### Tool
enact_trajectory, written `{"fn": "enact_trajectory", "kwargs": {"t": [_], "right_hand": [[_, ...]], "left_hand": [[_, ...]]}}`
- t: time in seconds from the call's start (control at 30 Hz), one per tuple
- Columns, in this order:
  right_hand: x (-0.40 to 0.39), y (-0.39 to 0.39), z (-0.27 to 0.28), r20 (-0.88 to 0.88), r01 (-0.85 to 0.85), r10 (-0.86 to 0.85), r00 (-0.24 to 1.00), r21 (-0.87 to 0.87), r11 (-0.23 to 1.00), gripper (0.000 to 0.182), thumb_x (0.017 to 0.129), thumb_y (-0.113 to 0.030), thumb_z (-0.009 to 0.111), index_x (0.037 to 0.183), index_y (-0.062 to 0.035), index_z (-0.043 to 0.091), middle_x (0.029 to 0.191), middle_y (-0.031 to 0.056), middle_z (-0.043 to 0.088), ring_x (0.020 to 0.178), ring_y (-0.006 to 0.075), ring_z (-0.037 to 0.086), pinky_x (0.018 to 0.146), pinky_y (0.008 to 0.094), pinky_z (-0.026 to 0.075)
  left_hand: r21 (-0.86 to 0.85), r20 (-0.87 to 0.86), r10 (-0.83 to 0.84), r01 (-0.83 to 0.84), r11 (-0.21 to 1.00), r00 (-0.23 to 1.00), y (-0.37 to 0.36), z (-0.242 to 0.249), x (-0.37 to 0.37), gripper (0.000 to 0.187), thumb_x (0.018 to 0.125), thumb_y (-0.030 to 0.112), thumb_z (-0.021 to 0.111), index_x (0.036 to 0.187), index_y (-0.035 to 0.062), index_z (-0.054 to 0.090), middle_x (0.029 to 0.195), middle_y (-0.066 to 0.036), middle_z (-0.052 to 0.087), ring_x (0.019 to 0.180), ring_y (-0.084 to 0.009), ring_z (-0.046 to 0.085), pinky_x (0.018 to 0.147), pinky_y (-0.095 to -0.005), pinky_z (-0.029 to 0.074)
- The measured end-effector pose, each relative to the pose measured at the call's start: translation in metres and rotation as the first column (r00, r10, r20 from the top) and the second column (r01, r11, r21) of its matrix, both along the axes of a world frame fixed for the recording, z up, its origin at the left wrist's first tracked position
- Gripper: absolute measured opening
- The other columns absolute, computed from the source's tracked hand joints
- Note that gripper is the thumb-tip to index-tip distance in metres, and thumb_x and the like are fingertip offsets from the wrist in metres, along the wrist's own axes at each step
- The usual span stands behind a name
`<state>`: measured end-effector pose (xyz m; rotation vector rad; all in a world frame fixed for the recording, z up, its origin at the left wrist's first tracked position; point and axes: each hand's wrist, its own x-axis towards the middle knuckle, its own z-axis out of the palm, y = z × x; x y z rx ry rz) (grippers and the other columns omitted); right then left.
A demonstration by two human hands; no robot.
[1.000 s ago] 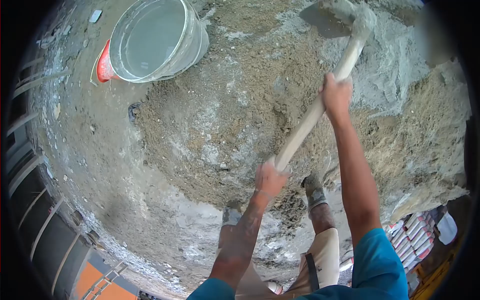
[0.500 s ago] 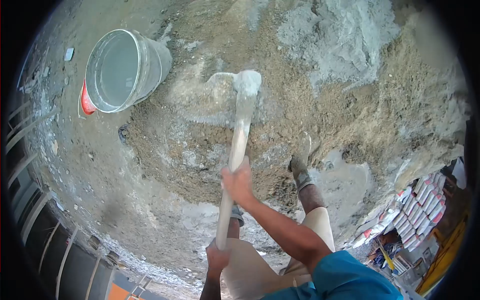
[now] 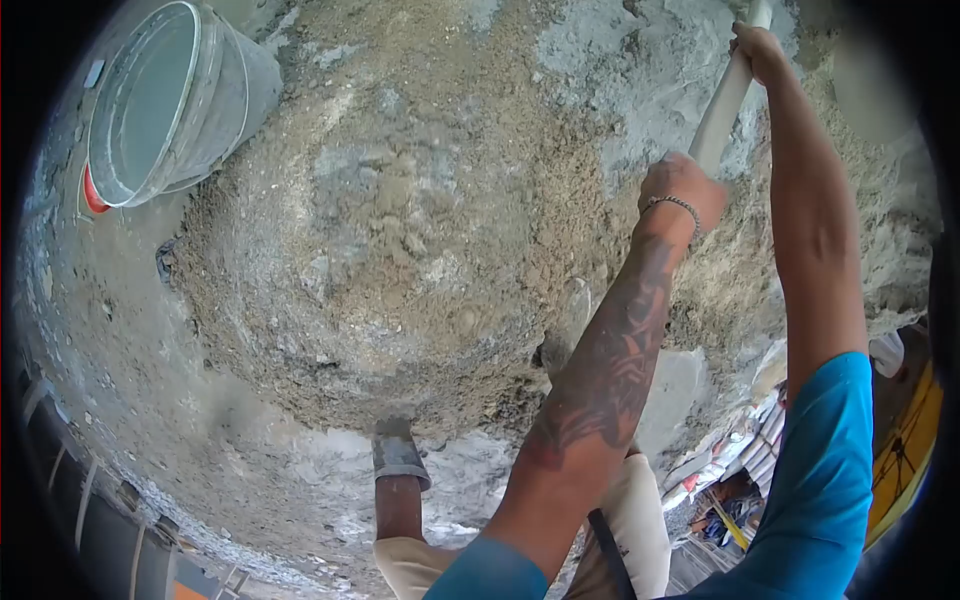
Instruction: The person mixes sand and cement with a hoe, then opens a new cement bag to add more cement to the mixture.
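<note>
My left hand [image 3: 684,195], with a bracelet at its wrist, is closed around the lower end of a pale hoe handle [image 3: 722,122]. Farther up the same handle, my right hand [image 3: 762,52] grips it near the top right. The hoe's head lies beyond the top edge, out of sight. Below and left of my hands spreads a heap of damp brown sand mix [image 3: 400,250] with grey patches. Paler grey cement [image 3: 620,80] lies on it close to the handle.
A cement-smeared bucket [image 3: 225,105] of grey water stands at the upper left, with a red object [image 3: 94,190] against its side. My boot [image 3: 400,455] is at the heap's lower edge. Stacked sacks [image 3: 765,440] and a yellow structure [image 3: 905,430] are at the lower right.
The hoe has swung from the middle of the heap up to the right, its head leaving view. Both hands went with it, still gripping. The view shifted, putting the bucket farther up and left.
</note>
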<state>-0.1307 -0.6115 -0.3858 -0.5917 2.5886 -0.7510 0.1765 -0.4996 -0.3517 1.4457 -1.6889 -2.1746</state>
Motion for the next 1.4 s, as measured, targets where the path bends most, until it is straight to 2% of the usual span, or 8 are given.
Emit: {"fn": "enact_trajectory", "kwargs": {"t": [0.43, 0.53, 0.67, 0.83, 1.03, 1.13, 1.27, 1.4], "right_hand": [[0.409, 0.179, -0.098, 0.409, 0.29, -0.376, 0.832, 0.259, 0.921, 0.026, 0.08, -0.022, 0.054, 0.08, 0.004, 0.051, 0.059, 0.0051, 0.048, 0.046, 0.014, 0.046, 0.041, 0.0275, 0.041], [0.493, 0.193, -0.006, 0.546, 0.415, -0.386, 0.744, 0.076, 0.907, 0.029, 0.078, -0.021, 0.052, 0.07, 0.0072, 0.052, 0.054, 0.0113, 0.053, 0.047, 0.0191, 0.053, 0.045, 0.0332, 0.044], [0.586, 0.239, 0.092, 0.708, 0.342, -0.182, 0.682, -0.09, 0.935, 0.035, 0.075, -0.008, 0.05, 0.101, 0.0082, 0.033, 0.068, 0.0116, 0.05, 0.046, 0.0166, 0.052, 0.04, 0.0284, 0.043], [0.523, 0.18, 0.126, 0.617, 0.241, -0.129, 0.777, -0.101, 0.965, 0.038, 0.078, -0.009, 0.054, 0.103, 0.0066, 0.031, 0.073, 0.0136, 0.048, 0.046, 0.0152, 0.051, 0.041, 0.0262, 0.043], [0.293, -0.003, -0.059, 0.08, -0.094, 0.092, 0.993, 0.015, 0.995, 0.036, 0.079, -0.023, 0.056, 0.084, 0.0109, 0.046, 0.059, 0.0129, 0.054, 0.046, 0.0227, 0.054, 0.041, 0.0353, 0.044], [0.333, 0.006, -0.081, 0.44, -0.102, 0.013, 0.898, 0.179, 0.979, 0.035, 0.079, -0.025, 0.054, 0.084, 0.0091, 0.051, 0.063, 0.0124, 0.055, 0.052, 0.0225, 0.055, 0.046, 0.0358, 0.045], [0.454, 0.084, -0.079, 0.233, -0.1, 0.071, 0.97, 0.116, 0.988, 0.033, 0.078, -0.021, 0.054, 0.08, 0.0119, 0.05, 0.06, 0.0122, 0.054, 0.049, 0.0198, 0.055, 0.043, 0.0346, 0.044], [0.57, 0.148, 0.073, 0.538, 0.033, -0.023, 0.843, -0.009, 0.999, 0.03, 0.081, -0.016, 0.052, 0.089, 0.0088, 0.037, 0.054, 0.0113, 0.052, 0.046, 0.02, 0.056, 0.042, 0.031, 0.045]], "left_hand": [[0.142, 0.415, -0.24, 0.198, 0.97, 0.878, 0.096, 0.033, 0.361, 0.041, 0.068, 0.026, 0.06, 0.097, -0.0023, 0.053, 0.09, -0.022, 0.058, 0.085, -0.0367, 0.055, 0.075, -0.0411, 0.044], [-0.245, 0.457, -0.111, 0.245, 0.938, 0.882, 0.145, 0.066, 0.429, 0.037, 0.064, 0.025, 0.058, 0.089, -0.0022, 0.053, 0.074, -0.021, 0.058, 0.072, -0.0372, 0.057, 0.063, -0.0415, 0.045], [0.181, 0.562, -0.147, 0.052, 0.982, 0.814, 0.187, 0.153, 0.493, 0.03, 0.062, 0.019, 0.065, 0.086, 0.004, 0.055, 0.074, -0.017, 0.061, 0.073, -0.032, 0.06, 0.066, -0.0397, 0.048], [0.043, 0.516, 0.01, -0.038, 0.998, 0.856, 0.186, 0.121, 0.427, 0.035, 0.063, 0.02, 0.063, 0.093, 0.0032, 0.055, 0.08, -0.02, 0.06, 0.075, -0.0362, 0.058, 0.066, -0.0412, 0.047], [-0.068, 0.251, 0.083, -0.068, 0.995, 0.965, 0.005, -0.005, 0.225, 0.038, 0.07, 0.029, 0.061, 0.087, -0.0048, 0.057, 0.072, -0.022, 0.059, 0.07, -0.0333, 0.06, 0.061, -0.0369, 0.046], [0.001, 0.388, 0.022, -0.025, 1.0, 0.922, 0.022, 0.012, 0.241, 0.037, 0.07, 0.028, 0.057, 0.09, -0.0038, 0.056, 0.079, -0.023, 0.059, 0.076, -0.0353, 0.059, 0.065, -0.0395, 0.047], [0.115, 0.337, 0.069, -0.113, 0.987, 0.939, 0.09, 0.032, 0.376, 0.033, 0.073, 0.026, 0.06, 0.086, -0.0048, 0.055, 0.063, -0.017, 0.055, 0.06, -0.0269, 0.057, 0.055, -0.0369, 0.043], [0.139, 0.375, 0.131, -0.196, 0.971, 0.918, 0.129, 0.161, 0.453, 0.029, 0.07, 0.019, 0.061, 0.088, -0.0033, 0.053, 0.072, -0.018, 0.056, 0.068, -0.0297, 0.057, 0.062, -0.0368, 0.044]]}}
